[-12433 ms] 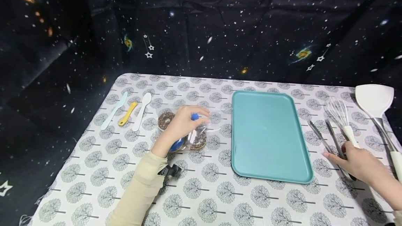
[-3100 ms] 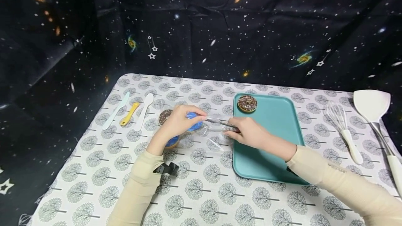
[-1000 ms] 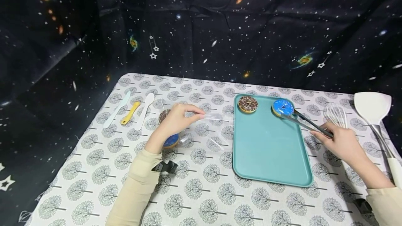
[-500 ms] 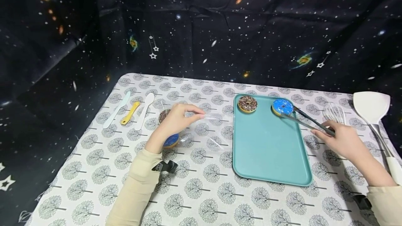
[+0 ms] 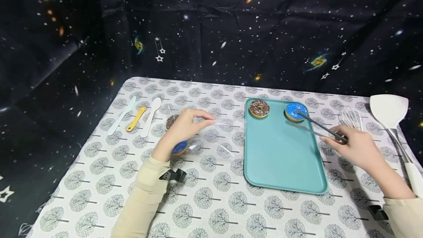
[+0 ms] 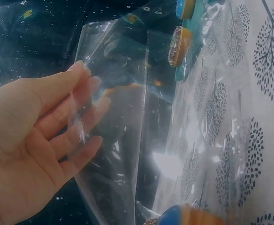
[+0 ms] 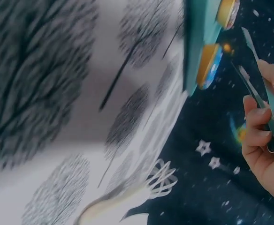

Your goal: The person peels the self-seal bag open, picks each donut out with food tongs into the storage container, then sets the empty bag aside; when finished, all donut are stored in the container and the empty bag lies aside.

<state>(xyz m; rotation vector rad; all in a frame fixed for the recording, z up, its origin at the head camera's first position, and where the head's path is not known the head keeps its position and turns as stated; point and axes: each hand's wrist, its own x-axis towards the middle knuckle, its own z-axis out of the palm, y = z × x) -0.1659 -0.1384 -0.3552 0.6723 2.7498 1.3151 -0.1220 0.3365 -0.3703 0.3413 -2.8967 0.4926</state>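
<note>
My left hand pinches the edge of a clear plastic bag between thumb and index finger, the other fingers loosely extended. Inside the bag are a chocolate donut and a blue donut, both partly hidden by the hand and wrist. My right hand grips metal tongs, whose arms are spread with nothing between them. Their tips hover around a blue-iced donut at the back right of the teal tray. A chocolate donut sits at the tray's back left corner.
On the left lie a pale blue knife, a yellow-handled utensil and a white spoon. To the right, a whisk lies partly behind the right hand, beside a white spatula. A dark star-printed cloth hangs behind.
The right hand has taken up the tongs. A chocolate donut, then a blue one, have gone from bag to tray. Just now the tongs have let go of the blue donut.
</note>
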